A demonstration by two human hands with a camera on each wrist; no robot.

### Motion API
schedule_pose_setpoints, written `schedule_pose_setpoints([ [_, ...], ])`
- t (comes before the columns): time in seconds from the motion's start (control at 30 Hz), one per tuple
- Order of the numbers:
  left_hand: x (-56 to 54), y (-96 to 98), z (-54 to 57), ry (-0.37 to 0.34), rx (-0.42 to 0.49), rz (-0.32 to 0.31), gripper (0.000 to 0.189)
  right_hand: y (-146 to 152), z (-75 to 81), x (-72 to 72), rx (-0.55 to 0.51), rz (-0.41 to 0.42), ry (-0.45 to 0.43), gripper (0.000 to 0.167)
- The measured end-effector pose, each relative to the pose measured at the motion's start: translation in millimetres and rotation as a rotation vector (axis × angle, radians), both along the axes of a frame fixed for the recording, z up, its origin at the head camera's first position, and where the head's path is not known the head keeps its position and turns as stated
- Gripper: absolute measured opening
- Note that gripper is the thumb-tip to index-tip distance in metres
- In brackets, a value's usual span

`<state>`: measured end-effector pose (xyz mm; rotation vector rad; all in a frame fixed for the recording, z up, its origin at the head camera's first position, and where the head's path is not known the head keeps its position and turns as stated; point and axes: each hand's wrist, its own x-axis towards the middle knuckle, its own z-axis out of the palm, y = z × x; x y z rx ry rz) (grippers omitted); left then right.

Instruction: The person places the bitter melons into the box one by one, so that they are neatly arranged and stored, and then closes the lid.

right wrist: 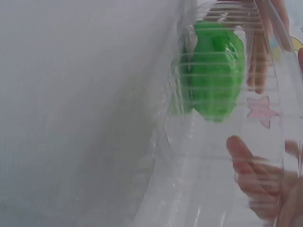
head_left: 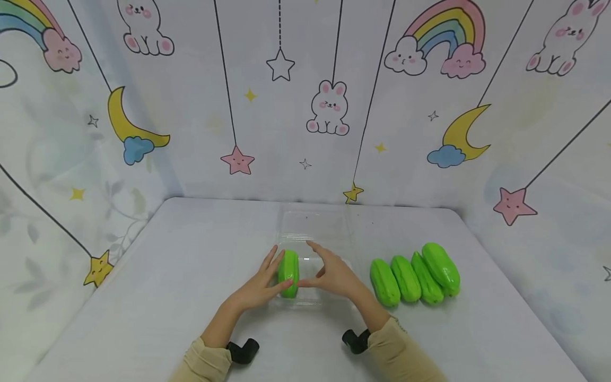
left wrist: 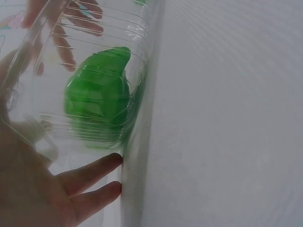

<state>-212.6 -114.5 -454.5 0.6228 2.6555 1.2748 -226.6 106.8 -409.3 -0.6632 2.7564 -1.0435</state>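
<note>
A glossy, ribbed green vegetable-like piece (head_left: 288, 265) lies lengthwise at the left side of a clear plastic clamshell box (head_left: 312, 303). In the left wrist view, the green piece (left wrist: 98, 97) shows a narrow stem-like end through the box wall. My left hand (head_left: 258, 289) is at the box's left side, fingers spread, its thumb overlapping the piece's near end in the head view. Two left fingers (left wrist: 94, 175) extend low beside the box's outer wall. My right hand (head_left: 334, 273) hovers over the box's right part, thumb and fingers apart, nothing between them.
Several similar green pieces (head_left: 408, 278) lie in a row on the white table (head_left: 191, 254), right of the box. The box's lid (head_left: 312, 223) is folded back behind it. Cartoon-printed fabric (head_left: 286, 116) rises behind the table. Black wrist devices (head_left: 243, 351) sit at both sleeves.
</note>
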Motion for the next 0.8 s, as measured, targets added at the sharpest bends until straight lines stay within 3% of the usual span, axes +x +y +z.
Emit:
schedule_pose_setpoints([
  [0.4, -0.5, -0.1, -0.5, 0.015, 0.007, 0.002, 0.081, 24, 12.9, -0.9, -0.037, -0.023, 0.064, 0.096],
  [0.8, 0.7, 0.6, 1.3, 0.007, 0.003, 0.000, 0.081, 69, 23.4, -5.7, 0.042, -0.069, 0.109, 0.094],
])
